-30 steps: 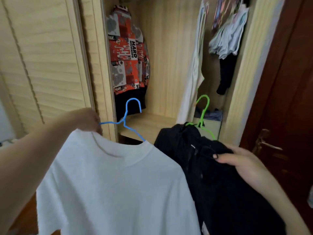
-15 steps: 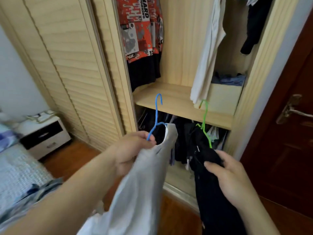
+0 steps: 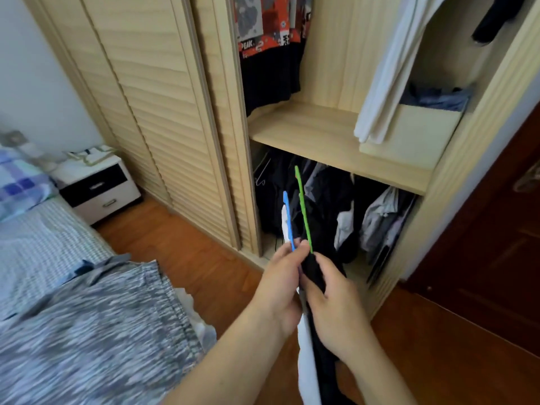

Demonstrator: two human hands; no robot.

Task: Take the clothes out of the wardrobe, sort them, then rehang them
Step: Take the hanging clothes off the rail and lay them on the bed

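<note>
My left hand (image 3: 282,283) grips the neck of a white T-shirt (image 3: 306,363) on a blue hanger (image 3: 287,219). Right beside it, my right hand (image 3: 336,302) grips a black garment (image 3: 314,273) on a green hanger (image 3: 302,207). The two hands are pressed together, and both garments hang edge-on below them in front of the open wardrobe (image 3: 330,133). A red patterned top with a black hem (image 3: 270,51) and a white garment (image 3: 385,71) hang in the upper section. Several dark and grey clothes (image 3: 330,206) hang below the shelf.
A bed (image 3: 43,244) lies at the left with grey marled clothing (image 3: 96,331) spread on it. A white bedside cabinet (image 3: 96,188) stands by the louvred wardrobe door (image 3: 152,92). A dark wooden door (image 3: 496,244) is at the right. The floor is wood.
My view has dropped and turned left. Both hands came together, so the two hangers now sit side by side and edge-on; the white T-shirt was spread out flat a second ago.
</note>
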